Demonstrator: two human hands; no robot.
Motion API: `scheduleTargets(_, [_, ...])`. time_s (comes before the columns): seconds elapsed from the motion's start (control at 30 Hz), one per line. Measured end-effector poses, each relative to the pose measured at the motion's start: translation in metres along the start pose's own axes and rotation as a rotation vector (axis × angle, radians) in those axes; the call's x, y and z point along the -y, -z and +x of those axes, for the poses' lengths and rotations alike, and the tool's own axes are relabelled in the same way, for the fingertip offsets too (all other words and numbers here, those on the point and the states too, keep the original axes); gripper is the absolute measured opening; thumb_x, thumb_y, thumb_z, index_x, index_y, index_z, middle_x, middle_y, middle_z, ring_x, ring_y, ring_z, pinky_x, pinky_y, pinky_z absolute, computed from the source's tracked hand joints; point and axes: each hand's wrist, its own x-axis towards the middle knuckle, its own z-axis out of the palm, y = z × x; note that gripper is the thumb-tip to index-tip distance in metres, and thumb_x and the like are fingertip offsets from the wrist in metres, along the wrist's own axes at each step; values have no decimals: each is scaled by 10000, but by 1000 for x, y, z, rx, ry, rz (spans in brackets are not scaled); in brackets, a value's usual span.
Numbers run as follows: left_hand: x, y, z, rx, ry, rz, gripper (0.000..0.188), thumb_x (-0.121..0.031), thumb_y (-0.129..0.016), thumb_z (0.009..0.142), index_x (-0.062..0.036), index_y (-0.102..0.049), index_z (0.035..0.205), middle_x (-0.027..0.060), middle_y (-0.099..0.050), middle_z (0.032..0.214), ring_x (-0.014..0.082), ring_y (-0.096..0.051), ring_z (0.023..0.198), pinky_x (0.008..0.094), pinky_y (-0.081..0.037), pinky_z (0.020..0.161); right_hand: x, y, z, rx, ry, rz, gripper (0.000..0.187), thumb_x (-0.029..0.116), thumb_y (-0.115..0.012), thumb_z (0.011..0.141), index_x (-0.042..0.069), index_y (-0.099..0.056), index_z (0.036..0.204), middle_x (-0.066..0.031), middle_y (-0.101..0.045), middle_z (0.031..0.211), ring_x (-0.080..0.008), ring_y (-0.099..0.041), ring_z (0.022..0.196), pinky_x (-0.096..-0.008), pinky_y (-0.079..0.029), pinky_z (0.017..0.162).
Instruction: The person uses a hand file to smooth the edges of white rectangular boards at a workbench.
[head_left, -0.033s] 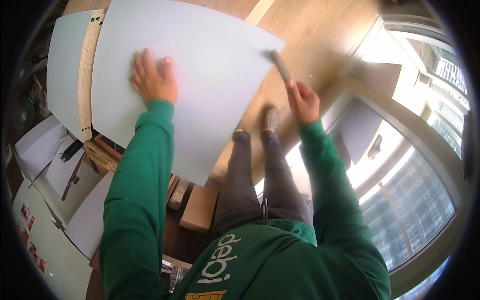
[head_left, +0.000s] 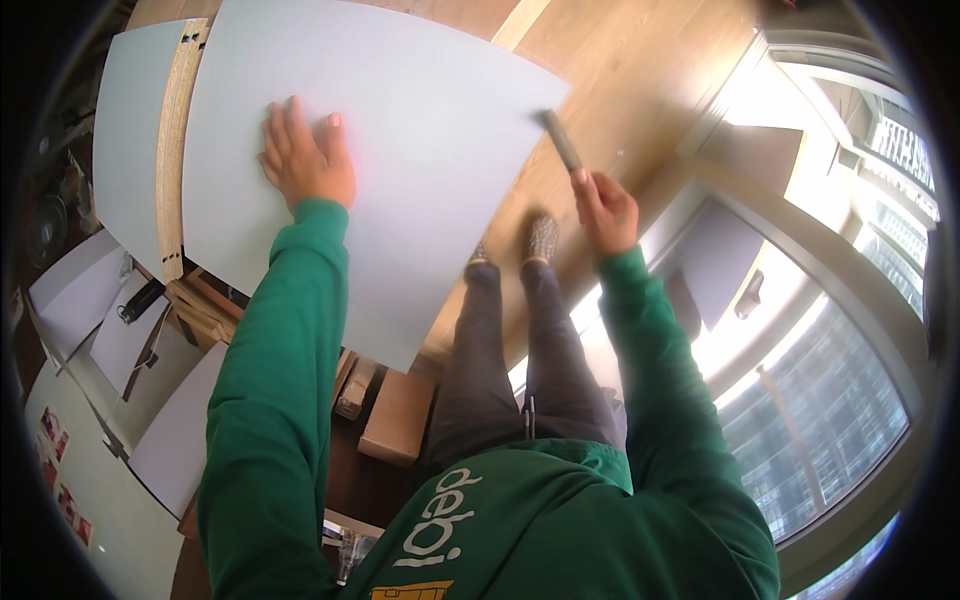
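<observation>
Sunk slightly lower in the view: slim straight grey-brown tool [head_left: 562,140], together with bare right hand [head_left: 605,212] and cuff of long green sleeve [head_left: 624,265]. Likewise lower, and drawn in closer to tool's far end: small dark blurred patch [head_left: 540,118] near edge of smooth white flat panel [head_left: 430,150].

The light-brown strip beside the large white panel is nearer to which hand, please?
The left hand: it rests on the white panel, right of the light-brown strip. The right hand, holding a grey tool, is much farther right.
</observation>
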Motion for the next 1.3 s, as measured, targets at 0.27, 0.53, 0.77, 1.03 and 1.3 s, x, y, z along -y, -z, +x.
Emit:
scheduleTargets(0.27, [0,0,2,7,-8,7,672,-542,-429,1013,-157,-347,1558,101,-269,1649,293,-192,1534,534,-86,1241,50,-15,37,-8,34,85,494,439,-666,973,-27,-660,809,-24,-457,615,-90,-425,627,-312,-387,553])
scheduleTargets(0.53, [-4,2,1,12,-2,19,673,-538,-428,1013,-153,-345,1559,102,-269,1649,289,-187,1537,528,-87,1242,18,-7,20,-37,-21,63,489,428,-665,978,-20,-645,785,-21,-438,609,-87,-407,607,-309,-374,535])
scheduleTargets(0.77, [0,2,2,22,-10,1,689,-536,-444,1000,-125,-348,1544,138,-261,1640,333,-191,1529,589,-109,1222,26,-9,5,-53,-3,-34,468,408,-671,973,-27,-659,800,-20,-427,591,-101,-407,587,-314,-384,532])
scheduleTargets(1.03, [-3,3,2,28,-22,10,691,-534,-441,1002,-129,-334,1551,138,-254,1643,337,-185,1530,592,-108,1220,63,-16,43,-36,22,122,499,416,-673,967,-29,-612,750,-21,-404,592,-104,-397,591,-326,-376,530])
scheduleTargets(1.3, [-3,3,2,27,-15,13,689,-530,-452,1001,-129,-336,1550,132,-255,1644,334,-184,1530,590,-108,1222,34,-6,21,-59,-5,-54,538,484,-651,961,-24,-644,784,-58,-432,583,-146,-415,573,-336,-403,545])
